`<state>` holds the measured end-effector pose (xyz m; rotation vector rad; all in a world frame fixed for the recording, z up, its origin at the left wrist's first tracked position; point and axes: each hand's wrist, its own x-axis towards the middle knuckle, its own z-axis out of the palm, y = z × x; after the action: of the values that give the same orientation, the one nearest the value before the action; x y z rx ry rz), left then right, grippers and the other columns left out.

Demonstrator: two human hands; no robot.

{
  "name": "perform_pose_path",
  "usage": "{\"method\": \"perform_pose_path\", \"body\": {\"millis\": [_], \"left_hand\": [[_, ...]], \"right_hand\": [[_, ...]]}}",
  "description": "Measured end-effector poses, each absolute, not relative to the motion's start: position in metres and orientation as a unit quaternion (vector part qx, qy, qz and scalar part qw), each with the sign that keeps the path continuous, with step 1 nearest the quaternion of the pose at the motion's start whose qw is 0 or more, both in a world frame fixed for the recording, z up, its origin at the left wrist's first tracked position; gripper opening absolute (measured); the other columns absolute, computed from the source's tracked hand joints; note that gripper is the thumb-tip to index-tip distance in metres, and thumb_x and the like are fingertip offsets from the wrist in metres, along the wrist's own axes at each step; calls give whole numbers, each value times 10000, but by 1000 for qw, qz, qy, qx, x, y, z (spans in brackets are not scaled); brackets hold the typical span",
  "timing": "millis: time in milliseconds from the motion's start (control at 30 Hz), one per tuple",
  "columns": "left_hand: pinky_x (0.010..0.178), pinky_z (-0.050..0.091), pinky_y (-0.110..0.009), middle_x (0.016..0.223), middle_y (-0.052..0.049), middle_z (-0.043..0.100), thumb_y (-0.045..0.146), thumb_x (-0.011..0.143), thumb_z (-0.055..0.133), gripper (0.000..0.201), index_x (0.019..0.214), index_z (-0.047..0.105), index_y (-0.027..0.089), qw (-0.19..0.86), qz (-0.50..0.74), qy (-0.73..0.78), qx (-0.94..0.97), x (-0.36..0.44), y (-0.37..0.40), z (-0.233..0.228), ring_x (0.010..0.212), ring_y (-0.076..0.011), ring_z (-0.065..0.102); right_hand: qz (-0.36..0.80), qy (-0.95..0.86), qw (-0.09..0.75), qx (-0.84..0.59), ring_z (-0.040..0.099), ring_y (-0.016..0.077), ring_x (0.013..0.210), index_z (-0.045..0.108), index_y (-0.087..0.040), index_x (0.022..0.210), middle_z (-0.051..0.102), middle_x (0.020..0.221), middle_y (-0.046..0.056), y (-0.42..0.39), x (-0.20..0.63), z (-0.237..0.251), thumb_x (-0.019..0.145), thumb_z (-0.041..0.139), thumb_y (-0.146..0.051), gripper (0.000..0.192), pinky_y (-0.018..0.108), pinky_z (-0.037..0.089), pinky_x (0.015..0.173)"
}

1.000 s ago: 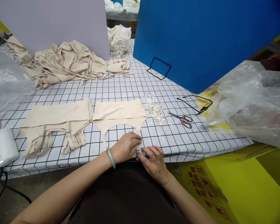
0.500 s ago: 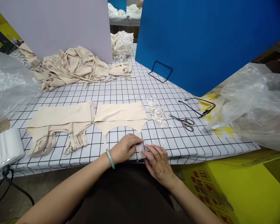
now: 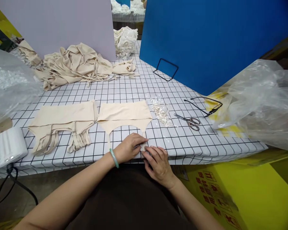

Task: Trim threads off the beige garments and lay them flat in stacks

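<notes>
A beige strapped top [image 3: 124,111] lies flat on the table, its two shoulder straps running toward me. Both of my hands are at its right strap [image 3: 144,135], close to the table's front edge. My left hand [image 3: 129,147], with a green bangle on the wrist, is closed with its fingertips pressed on the strap. From the other side, my right hand [image 3: 159,164] has bent fingers closed at the strap's lower end. The hands hide most of that end. Left of this top lies a stack of similar beige tops [image 3: 62,115] with bunched straps.
Right of the top are small white scraps [image 3: 161,111], scissors [image 3: 190,122] and eyeglasses [image 3: 206,107]. A heap of beige fabric [image 3: 76,65] lies behind. A white device [image 3: 11,147] with a cable stands front left. Plastic bags [image 3: 261,102] flank the table [image 3: 124,88].
My right hand has shifted left and its fingers have drawn in closer to the left hand at the strap. The whole view has tilted slightly.
</notes>
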<state>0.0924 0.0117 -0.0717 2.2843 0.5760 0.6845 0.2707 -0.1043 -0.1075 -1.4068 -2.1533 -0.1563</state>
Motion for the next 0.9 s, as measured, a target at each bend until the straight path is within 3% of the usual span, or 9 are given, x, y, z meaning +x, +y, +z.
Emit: {"method": "perform_pose_path", "body": {"millis": [133,267,467,633,900], "left_hand": [[959,523,-404,1096,-116,695,58,867,524,355,1202,617,132,327,253,217,884,93,12,-72,1056,-213,611],[966,522,-404,1096,-123,698,83,885,532,317,1184,629,126,314,256,210,890,92,12,-73,1062,-217,614],[954,529,-408,1111,-127,696,117,905,546,242,1107,677,146,305,267,199,892,93,9,-75,1069,-220,616],[937,537,-420,1114,-113,673,179,894,608,169,1007,734,190,319,248,230,885,93,5,-73,1053,-225,617],[946,519,-417,1126,-115,641,99,838,566,228,985,725,170,306,247,240,888,95,-1,-69,1055,-235,589]], "right_hand": [[-133,-779,272,-549,516,276,1180,541,-206,1309,652,1226,111,-106,271,-124,879,591,-119,441,476,366,1045],[-127,-755,314,-562,536,285,1081,555,-225,1280,659,1150,116,-103,266,-123,895,642,-251,395,479,400,979],[-48,-752,381,-536,564,249,1014,614,-268,1193,650,1097,84,-100,265,-97,903,627,-192,300,436,448,906],[20,-746,406,-528,586,216,904,672,-253,1041,689,939,52,-94,262,-83,906,573,-123,213,398,465,831],[117,-654,473,-579,584,203,836,598,-226,862,640,834,37,-81,251,-70,902,542,-155,98,366,507,762]]}}
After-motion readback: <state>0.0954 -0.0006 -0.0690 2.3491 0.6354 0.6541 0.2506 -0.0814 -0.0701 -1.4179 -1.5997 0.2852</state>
